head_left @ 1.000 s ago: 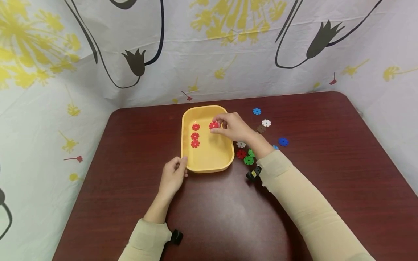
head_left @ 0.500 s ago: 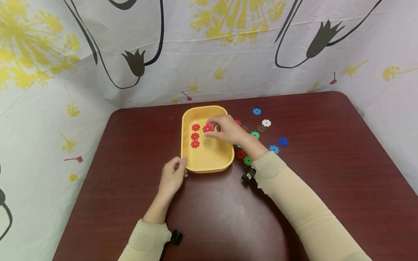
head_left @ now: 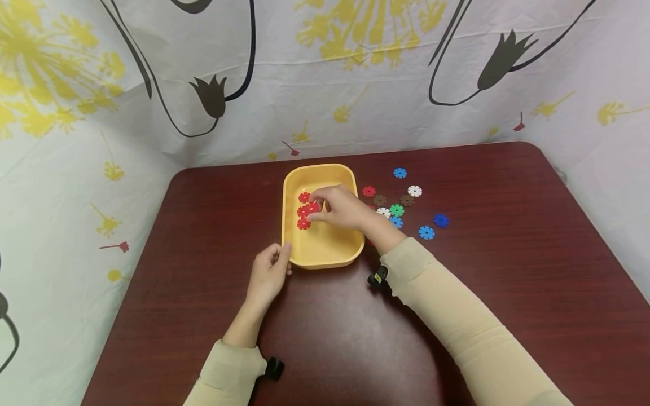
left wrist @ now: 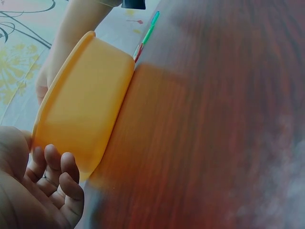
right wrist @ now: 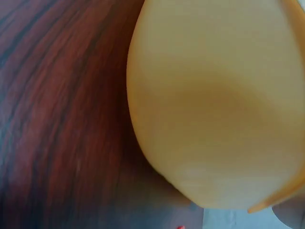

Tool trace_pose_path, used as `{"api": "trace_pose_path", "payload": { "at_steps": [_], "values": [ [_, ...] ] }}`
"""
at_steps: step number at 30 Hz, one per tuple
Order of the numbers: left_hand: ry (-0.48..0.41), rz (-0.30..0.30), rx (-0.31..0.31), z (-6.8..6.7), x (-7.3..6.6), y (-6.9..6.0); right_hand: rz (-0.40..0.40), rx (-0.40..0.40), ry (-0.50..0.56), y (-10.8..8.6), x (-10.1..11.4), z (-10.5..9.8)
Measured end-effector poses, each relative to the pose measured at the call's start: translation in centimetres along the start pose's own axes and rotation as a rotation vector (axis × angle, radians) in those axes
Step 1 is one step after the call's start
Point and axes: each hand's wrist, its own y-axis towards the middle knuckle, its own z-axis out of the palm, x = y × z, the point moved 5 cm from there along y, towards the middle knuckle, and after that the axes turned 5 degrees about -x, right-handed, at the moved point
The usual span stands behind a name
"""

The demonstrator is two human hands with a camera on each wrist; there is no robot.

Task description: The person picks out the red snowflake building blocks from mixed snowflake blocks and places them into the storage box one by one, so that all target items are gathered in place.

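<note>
left hand (head_left: 269,273): grips yellow rectangular plastic tray (head_left: 325,251), near-left corner | right hand (head_left: 341,207): wrist above tray's right edge, pinching red notched disc (head_left: 313,208) near left edge | tray near far edge of table (head_left: 218,214)

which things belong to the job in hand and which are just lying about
In the job:
yellow tray
held red disc
three red discs inside
perhaps red discs outside

Seemingly lying about:
blue discs
white discs
brown discs
green disc
</note>
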Motion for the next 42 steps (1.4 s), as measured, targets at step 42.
{"api": "trace_pose_path", "payload": {
  "at_steps": [42],
  "values": [
    [0.002,-0.007,-0.003,0.1,0.3,0.1,0.006,0.13,-0.05,0.4,1.1,2.3]
  ]
}}
